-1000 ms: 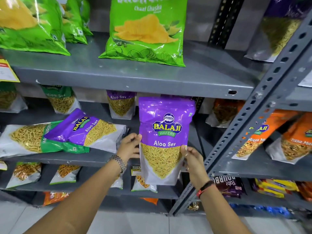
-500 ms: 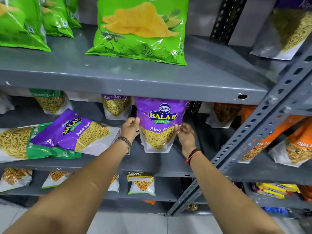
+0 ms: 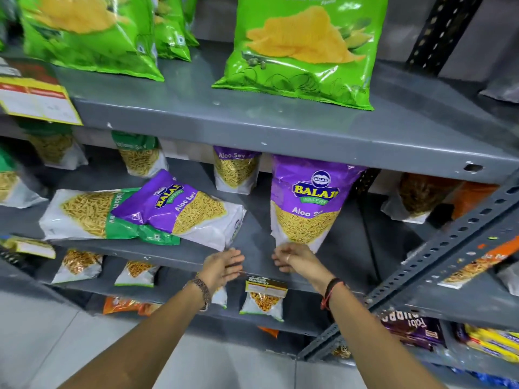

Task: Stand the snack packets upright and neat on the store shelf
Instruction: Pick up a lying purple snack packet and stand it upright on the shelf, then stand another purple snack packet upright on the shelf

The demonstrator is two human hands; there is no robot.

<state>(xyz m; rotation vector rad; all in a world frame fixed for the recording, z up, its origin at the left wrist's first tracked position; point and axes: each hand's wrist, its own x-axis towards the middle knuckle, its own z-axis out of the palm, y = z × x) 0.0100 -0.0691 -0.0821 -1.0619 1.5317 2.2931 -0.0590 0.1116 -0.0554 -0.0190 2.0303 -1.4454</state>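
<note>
Standing upright, the purple packet hides its top behind the shelf.

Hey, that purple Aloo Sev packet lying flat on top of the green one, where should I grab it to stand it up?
Take the flat purple Aloo Sev packet by its white bottom end, nearest the left hand, coming from the front right. That end overhangs the green-and-white sev packet, so a grip there probably lifts it alone.
</note>
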